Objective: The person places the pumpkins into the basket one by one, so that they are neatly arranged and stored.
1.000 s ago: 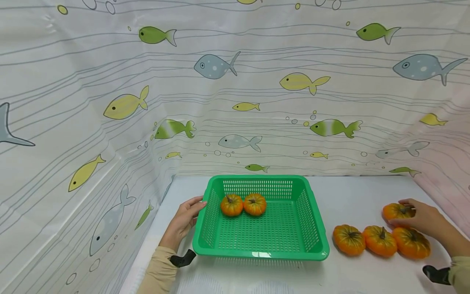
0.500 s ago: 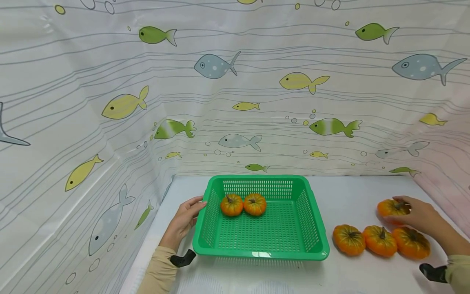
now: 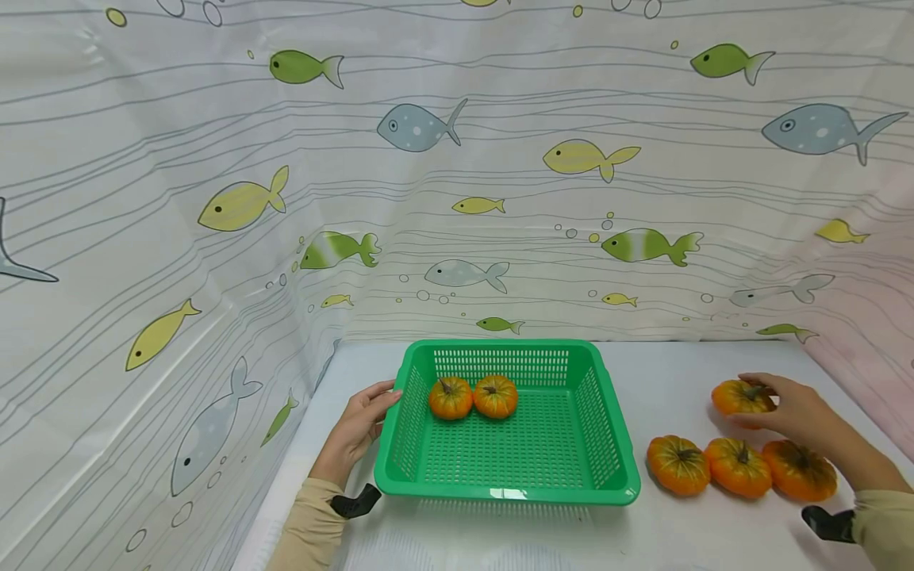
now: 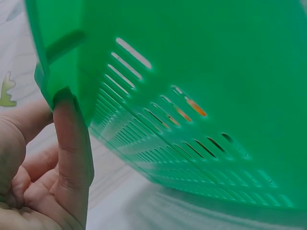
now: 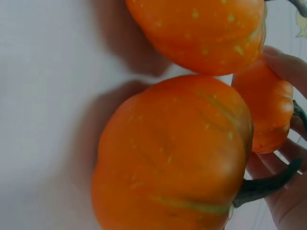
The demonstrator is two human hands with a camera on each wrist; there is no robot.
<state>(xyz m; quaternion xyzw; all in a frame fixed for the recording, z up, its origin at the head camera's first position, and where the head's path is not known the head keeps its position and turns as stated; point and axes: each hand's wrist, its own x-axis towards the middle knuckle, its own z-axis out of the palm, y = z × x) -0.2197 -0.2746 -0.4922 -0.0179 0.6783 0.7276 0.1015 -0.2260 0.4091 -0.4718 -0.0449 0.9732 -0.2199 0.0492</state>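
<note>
Left hand (image 3: 360, 420): gripping green basket (image 3: 457, 491) by its edge.
Right hand (image 3: 794, 408): grasping one pumpkin (image 3: 732, 396).
Pumpkin step: apparently loading.
Basket wall: likely needs lifting over next.

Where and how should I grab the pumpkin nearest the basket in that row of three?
Probably from above, gripping the near and far sides of the row's left pumpkin. It's squat and round, stem on top, and those sides look free, while the basket and middle pumpkin crowd it left and right.

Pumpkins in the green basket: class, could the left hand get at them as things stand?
Probably yes, if the left hand releases the green basket; its open top leaves both pumpkins uncovered.
</note>
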